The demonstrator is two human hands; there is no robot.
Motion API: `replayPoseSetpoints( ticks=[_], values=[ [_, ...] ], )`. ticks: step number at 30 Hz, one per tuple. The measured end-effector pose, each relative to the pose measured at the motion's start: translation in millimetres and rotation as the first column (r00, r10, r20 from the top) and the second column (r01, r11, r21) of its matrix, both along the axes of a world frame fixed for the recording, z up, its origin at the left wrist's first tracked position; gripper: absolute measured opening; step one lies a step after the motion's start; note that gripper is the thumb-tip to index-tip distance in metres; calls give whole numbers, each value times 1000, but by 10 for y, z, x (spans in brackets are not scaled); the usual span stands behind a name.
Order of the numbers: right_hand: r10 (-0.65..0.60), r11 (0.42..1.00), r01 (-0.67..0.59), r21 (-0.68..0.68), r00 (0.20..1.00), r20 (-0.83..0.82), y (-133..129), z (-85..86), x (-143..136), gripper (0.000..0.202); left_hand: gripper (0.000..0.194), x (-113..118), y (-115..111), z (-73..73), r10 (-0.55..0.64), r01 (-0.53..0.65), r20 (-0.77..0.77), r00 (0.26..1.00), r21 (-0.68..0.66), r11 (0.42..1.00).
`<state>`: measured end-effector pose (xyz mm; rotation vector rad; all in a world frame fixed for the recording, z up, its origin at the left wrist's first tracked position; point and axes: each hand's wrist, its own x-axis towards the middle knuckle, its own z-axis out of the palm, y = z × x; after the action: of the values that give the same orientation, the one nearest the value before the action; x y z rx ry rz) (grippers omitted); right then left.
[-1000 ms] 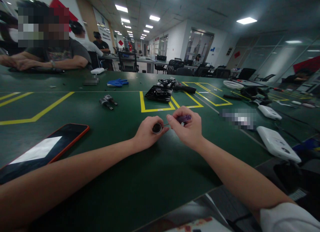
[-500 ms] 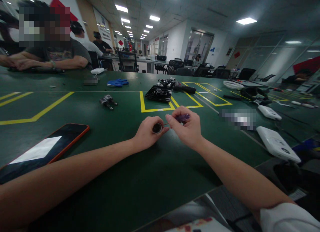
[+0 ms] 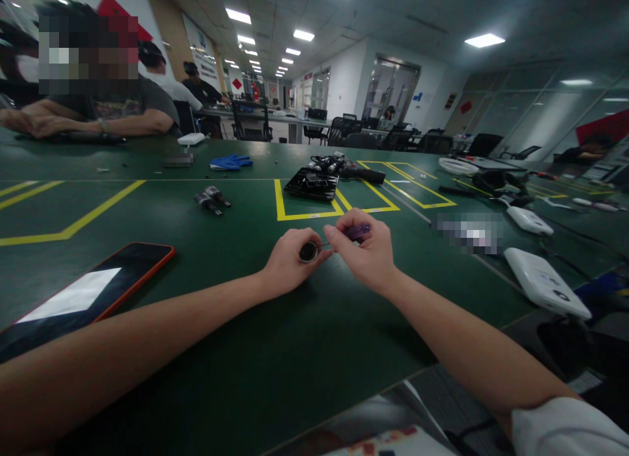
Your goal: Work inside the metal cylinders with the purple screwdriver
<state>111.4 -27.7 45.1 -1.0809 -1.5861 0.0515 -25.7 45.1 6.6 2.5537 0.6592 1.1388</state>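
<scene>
My left hand (image 3: 287,263) is closed around a small round part (image 3: 308,251) with a dark hollow end and a pale rim, which faces me. A screwdriver (image 3: 358,232) with a purple translucent handle is gripped in my right hand (image 3: 369,256). Its thin shaft points left and meets the side of the round part near my left fingertips; the tip itself is hidden. Both hands are close together, just above the green table (image 3: 295,351).
An orange-edged phone (image 3: 93,292) lies at left, with small dark metal parts (image 3: 212,199) beyond it. Ahead are a black package (image 3: 312,184) and a blue glove (image 3: 230,162). White devices (image 3: 545,282) lie at right. Another person (image 3: 122,109) sits across the table.
Both hands stay in nearly the same place. My right hand and the screwdriver shift only very slightly left.
</scene>
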Motion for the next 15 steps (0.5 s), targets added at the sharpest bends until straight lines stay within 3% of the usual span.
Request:
replayPoseSetpoints(
  ticks=[15],
  values=[
    [8,1000,-8,13,1000,-29,13,-11,3,20,24,0,-1,6,-12,12,2,1000,9,1000]
  ],
)
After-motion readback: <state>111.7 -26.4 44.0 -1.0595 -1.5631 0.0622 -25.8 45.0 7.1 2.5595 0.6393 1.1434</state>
